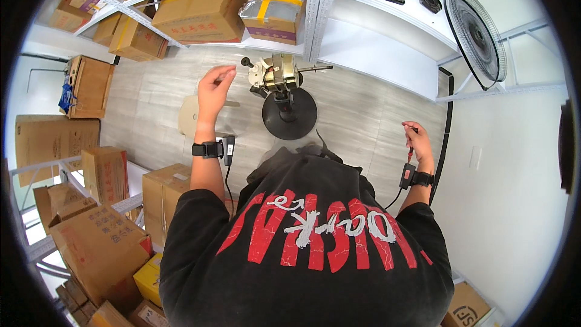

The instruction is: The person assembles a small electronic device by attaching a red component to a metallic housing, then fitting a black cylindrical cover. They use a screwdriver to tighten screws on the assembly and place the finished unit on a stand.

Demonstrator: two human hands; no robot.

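Up near 12 o'clock from the person's chest, the motor [281,72] sat on a stand with a wide, round black base [290,122] flat on the floor [357,103]. My guess is that heavy-looking disc was why it could stand up with nobody gripping it. Its shaft [318,68] stuck out toward 3 o'clock, and a black knob [245,61] poked out the other way.

Left hand [216,86] was at 11, just beside that knob but apart from it, fingers bunched with the tips together. Couldn't tell if anything tiny was pinched in there. Right hand [417,139] was out between 1 and 2, well away from the motor, fingers curled around a slim dark-and-red tool [410,155], maybe a screwdriver. Held out there, it was nowhere near the shaft.

Room-wise, the tight side was 12: the shelf [381,48] edge and upright [315,12] ran right behind the motor, gap hard to judge. A beige stool [189,115] crowded the left forearm around 10 to 11. Best elbow room looked to be toward 1, between base and right hand, until the wall [502,151] at 2 to 3.
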